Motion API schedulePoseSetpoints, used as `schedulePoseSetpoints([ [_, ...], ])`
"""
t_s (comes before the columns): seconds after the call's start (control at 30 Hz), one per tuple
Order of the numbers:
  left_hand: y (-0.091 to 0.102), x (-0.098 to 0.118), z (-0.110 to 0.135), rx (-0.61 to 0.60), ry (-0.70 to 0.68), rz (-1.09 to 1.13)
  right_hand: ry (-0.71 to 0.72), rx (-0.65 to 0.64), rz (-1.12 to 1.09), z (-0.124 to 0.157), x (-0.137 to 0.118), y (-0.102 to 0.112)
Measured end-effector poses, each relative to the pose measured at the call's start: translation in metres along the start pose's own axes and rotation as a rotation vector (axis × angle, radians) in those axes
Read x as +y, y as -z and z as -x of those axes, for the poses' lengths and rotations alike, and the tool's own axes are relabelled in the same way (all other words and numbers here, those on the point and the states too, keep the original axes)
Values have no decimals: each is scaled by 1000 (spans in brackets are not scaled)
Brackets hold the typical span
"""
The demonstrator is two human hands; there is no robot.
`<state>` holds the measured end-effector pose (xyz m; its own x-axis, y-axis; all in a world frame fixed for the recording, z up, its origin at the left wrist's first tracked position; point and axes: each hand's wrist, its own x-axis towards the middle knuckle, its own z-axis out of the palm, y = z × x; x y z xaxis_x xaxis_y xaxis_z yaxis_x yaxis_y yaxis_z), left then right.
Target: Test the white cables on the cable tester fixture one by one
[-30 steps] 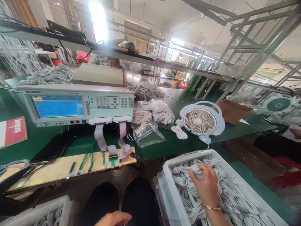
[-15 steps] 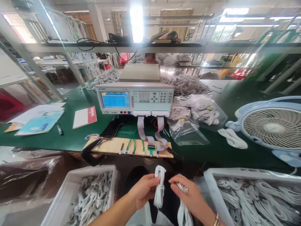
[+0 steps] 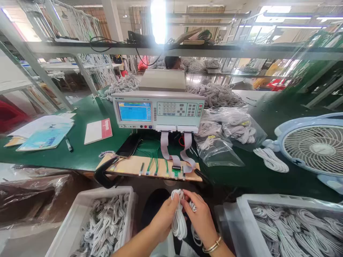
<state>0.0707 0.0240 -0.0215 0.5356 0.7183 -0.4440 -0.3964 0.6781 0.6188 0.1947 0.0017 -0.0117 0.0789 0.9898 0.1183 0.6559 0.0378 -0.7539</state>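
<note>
A coiled bundle of white cable (image 3: pixel 178 225) hangs upright in my left hand (image 3: pixel 164 217), which is closed around its upper part with the thumb in front. My right hand (image 3: pixel 200 216) is closed as well, its thumb and fingertips pinched at the top of that bundle. Tucked into the right palm is a second white cable bundle (image 3: pixel 193 206), mostly covered by the hand, with its loops showing below. What exactly the right fingertips grip is hidden.
White bins of cable bundles stand at the left (image 3: pixel 131 200) and right (image 3: pixel 242 210). Ahead, a test instrument (image 3: pixel 160 110) connects by ribbon cables to a wooden board (image 3: pixel 128 164) at the table edge. Bagged cables (image 3: pixel 219 150), a loose bundle (image 3: pixel 271 160) and a fan (image 3: pixel 318 146) lie rightward.
My right hand has moved left to the top of the left hand's bundle, still carrying its own bundle. The left hand's bundle has turned, and the view has shifted slightly.
</note>
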Motion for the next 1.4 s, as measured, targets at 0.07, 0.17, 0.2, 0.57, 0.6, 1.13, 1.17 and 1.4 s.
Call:
schedulePoseSetpoints([
  [0.07, -1, -3, 0, 13, -67, -54, 87, 17, 70, 3, -1, -2],
  [0.17, 1, -10, -1, 80, -127, -126, 137, 32, 120, 8, -1, -5],
  [0.2, 1, -12, -2, 107, -121, -143, 138, 33, 124, 10, -1, -6],
  [0.57, 11, -12, -28, 287, -343, -472, -158, 2, -367, -7, 19, -1],
  [0.6, 12, -9, -29, 284, -350, -497, -227, -34, -502, -13, 23, 0],
  [1.13, 15, 32, -27, 131, -122, -235, -491, 10, -1007, -41, 17, -7],
  [1.17, 15, 32, -27, 140, -119, -228, -501, 36, -1009, -41, 17, -9],
  [1.4, 11, 33, -30, 190, -125, -192, -464, 30, -1012, -42, 18, -7],
])
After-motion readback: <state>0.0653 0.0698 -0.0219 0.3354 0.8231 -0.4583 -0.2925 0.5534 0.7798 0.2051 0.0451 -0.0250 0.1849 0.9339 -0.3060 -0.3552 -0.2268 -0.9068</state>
